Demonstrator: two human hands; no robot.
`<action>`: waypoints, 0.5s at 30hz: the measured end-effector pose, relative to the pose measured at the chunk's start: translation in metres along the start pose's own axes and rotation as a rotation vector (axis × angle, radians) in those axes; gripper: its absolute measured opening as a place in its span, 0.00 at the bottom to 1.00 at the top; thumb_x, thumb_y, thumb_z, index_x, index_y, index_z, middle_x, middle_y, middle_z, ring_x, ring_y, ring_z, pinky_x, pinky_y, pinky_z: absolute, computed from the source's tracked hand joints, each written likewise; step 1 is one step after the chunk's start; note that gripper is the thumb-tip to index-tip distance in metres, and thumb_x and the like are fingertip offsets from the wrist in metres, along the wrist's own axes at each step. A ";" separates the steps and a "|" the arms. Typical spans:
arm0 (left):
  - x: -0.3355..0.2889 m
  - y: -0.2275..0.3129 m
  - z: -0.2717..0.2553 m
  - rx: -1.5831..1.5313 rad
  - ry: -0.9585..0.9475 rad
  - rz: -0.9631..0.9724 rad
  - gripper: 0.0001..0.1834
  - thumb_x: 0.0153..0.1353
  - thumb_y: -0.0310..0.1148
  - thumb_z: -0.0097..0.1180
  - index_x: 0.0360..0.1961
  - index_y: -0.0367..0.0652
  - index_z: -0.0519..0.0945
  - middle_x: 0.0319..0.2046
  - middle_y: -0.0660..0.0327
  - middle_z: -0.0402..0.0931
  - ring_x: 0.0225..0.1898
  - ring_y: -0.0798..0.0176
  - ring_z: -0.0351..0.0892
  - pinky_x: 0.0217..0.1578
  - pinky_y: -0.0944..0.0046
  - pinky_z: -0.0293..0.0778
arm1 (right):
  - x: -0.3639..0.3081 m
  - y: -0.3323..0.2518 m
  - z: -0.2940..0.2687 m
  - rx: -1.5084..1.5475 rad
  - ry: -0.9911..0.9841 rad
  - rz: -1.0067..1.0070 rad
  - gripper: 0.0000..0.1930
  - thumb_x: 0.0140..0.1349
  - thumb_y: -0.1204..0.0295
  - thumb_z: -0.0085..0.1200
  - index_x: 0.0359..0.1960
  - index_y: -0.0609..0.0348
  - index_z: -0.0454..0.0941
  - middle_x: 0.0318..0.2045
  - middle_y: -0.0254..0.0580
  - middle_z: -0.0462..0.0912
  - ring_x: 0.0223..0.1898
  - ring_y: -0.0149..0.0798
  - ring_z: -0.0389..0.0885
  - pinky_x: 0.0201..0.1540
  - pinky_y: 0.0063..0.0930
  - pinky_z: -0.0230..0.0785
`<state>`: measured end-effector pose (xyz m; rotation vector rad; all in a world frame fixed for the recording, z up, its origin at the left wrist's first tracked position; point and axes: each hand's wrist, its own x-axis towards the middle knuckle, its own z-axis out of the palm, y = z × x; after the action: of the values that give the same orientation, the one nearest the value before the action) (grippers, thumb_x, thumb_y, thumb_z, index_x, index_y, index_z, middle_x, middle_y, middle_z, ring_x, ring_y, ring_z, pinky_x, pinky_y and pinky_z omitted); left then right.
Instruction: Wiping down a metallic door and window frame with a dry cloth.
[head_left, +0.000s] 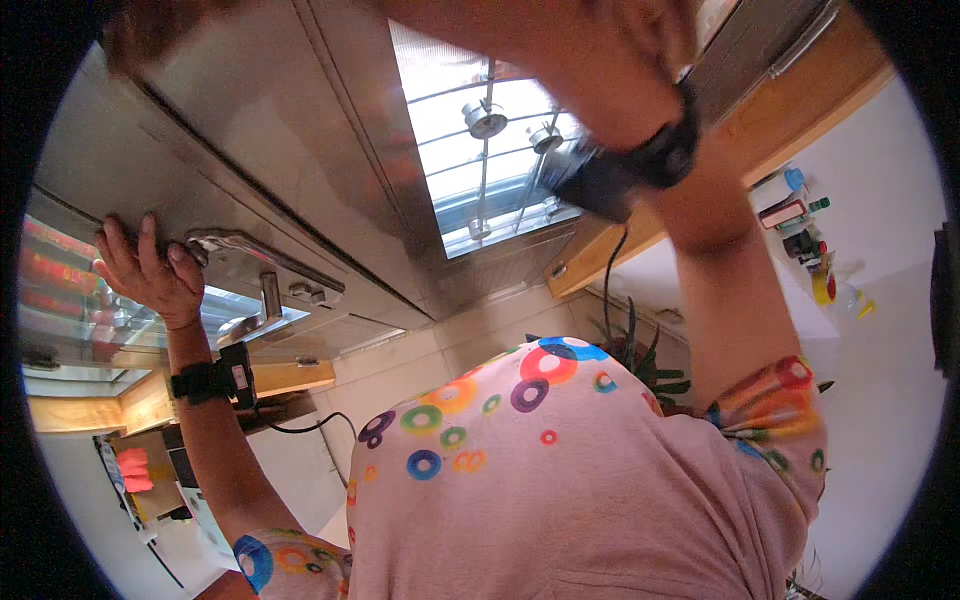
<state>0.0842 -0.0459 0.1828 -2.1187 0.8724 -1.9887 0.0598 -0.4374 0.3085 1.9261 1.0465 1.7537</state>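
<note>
My left hand (150, 272) lies with fingers spread against a brownish-grey metal door (270, 190), next to the upper end of a curved metal door handle (265, 255). Its thumb side is close to the handle; whether it touches is unclear. My right hand (640, 70) is raised high near the top edge, smeared by motion, its fingers not clear. A black strapped device (625, 180) sits on that wrist. Another brown, blurred shape (165, 35) at the upper left cannot be made out. A similar black device (215, 382) is strapped to my left wrist.
A bright barred window pane (480, 150) with several round metal fittings is beside the door panel. Wooden frame pieces (800, 110) run along the right. Bottles and small items (800, 215) stand against the white wall. A green plant (655, 370) shows behind my patterned shirt.
</note>
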 end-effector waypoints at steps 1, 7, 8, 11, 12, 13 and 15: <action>0.014 0.005 0.014 -0.046 0.049 0.007 0.21 0.66 0.45 0.35 0.54 0.52 0.71 0.61 0.50 0.60 0.63 0.45 0.54 0.62 0.45 0.40 | -0.008 -0.017 -0.016 -0.029 -0.072 -0.050 0.22 0.59 0.70 0.39 0.57 0.61 0.62 0.61 0.48 0.59 0.62 0.39 0.57 0.64 0.30 0.49; 0.013 0.004 0.011 -0.048 0.043 0.013 0.20 0.65 0.45 0.36 0.54 0.51 0.71 0.60 0.48 0.60 0.63 0.44 0.54 0.61 0.45 0.42 | -0.107 -0.152 0.025 0.099 -0.329 -0.283 0.23 0.60 0.73 0.37 0.59 0.62 0.60 0.63 0.46 0.56 0.64 0.35 0.54 0.66 0.26 0.48; 0.014 0.003 0.013 -0.055 0.044 0.020 0.20 0.65 0.45 0.36 0.53 0.51 0.71 0.60 0.48 0.59 0.63 0.44 0.53 0.61 0.45 0.42 | -0.131 -0.171 0.030 0.119 -0.377 -0.326 0.24 0.60 0.74 0.36 0.59 0.62 0.59 0.64 0.46 0.56 0.65 0.35 0.54 0.67 0.25 0.47; 0.012 0.001 0.011 -0.057 0.043 0.040 0.21 0.65 0.45 0.36 0.53 0.50 0.71 0.60 0.47 0.59 0.63 0.44 0.52 0.60 0.45 0.43 | -0.199 -0.224 0.048 0.185 -0.483 -0.409 0.24 0.61 0.74 0.34 0.61 0.62 0.57 0.64 0.44 0.55 0.65 0.33 0.54 0.67 0.23 0.47; 0.015 0.002 0.015 -0.061 0.060 0.058 0.21 0.66 0.45 0.36 0.53 0.49 0.71 0.60 0.47 0.59 0.64 0.44 0.52 0.60 0.45 0.43 | -0.233 -0.244 0.058 0.203 -0.559 -0.452 0.24 0.62 0.74 0.33 0.61 0.62 0.55 0.64 0.42 0.55 0.65 0.32 0.54 0.67 0.22 0.48; 0.016 0.004 0.019 -0.078 0.063 0.061 0.21 0.66 0.45 0.36 0.53 0.49 0.71 0.60 0.47 0.59 0.64 0.44 0.52 0.60 0.45 0.43 | -0.262 -0.260 0.065 0.223 -0.639 -0.493 0.24 0.62 0.74 0.32 0.62 0.61 0.54 0.64 0.41 0.55 0.65 0.31 0.54 0.67 0.20 0.48; 0.011 0.001 0.015 -0.025 0.058 0.056 0.21 0.66 0.46 0.35 0.53 0.48 0.71 0.60 0.48 0.59 0.64 0.44 0.52 0.60 0.45 0.44 | -0.272 -0.269 0.065 0.261 -0.703 -0.539 0.24 0.63 0.74 0.30 0.62 0.61 0.52 0.64 0.39 0.54 0.64 0.30 0.54 0.66 0.19 0.48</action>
<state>0.0979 -0.0564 0.1906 -2.0351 0.9595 -2.0314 0.0512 -0.4326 -0.0795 1.9185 1.3641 0.6027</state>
